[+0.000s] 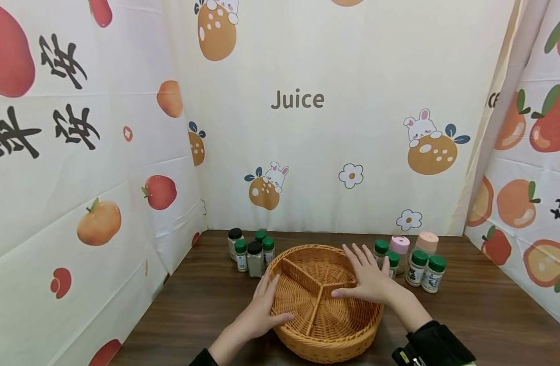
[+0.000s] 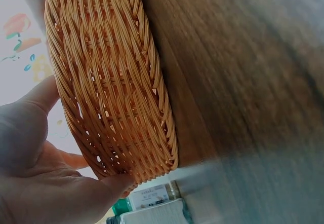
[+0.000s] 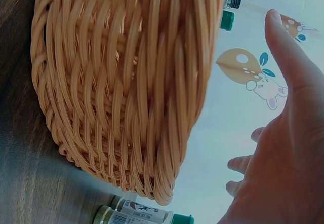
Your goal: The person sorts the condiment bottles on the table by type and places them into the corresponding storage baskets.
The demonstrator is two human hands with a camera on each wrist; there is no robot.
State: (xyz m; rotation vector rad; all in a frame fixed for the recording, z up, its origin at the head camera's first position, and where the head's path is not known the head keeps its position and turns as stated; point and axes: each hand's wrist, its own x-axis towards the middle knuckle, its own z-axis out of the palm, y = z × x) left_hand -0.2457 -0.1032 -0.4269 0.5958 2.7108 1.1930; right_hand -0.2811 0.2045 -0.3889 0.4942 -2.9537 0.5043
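A round wicker basket (image 1: 328,351) with woven dividers making three compartments sits at the front middle of the table in the head view. My left hand (image 1: 257,315) is at its left side, fingers fairly straight along the rim and thumb reaching over the inside. In the left wrist view, fingertips of the left hand (image 2: 50,183) touch the woven wall. My right hand (image 1: 369,277) is over the basket's right rim with its fingers spread. The right wrist view shows a gap between the right hand (image 3: 291,133) and the basket wall (image 3: 116,82). No bottles show inside the basket.
Several small seasoning bottles (image 1: 255,260) with green or black caps stand behind the basket's left side. To its right are green-capped bottles (image 1: 432,274), a pink-capped one (image 1: 400,245) and a peach-capped one (image 1: 427,243). Printed cloth walls (image 1: 307,152) enclose the wooden table (image 1: 184,310).
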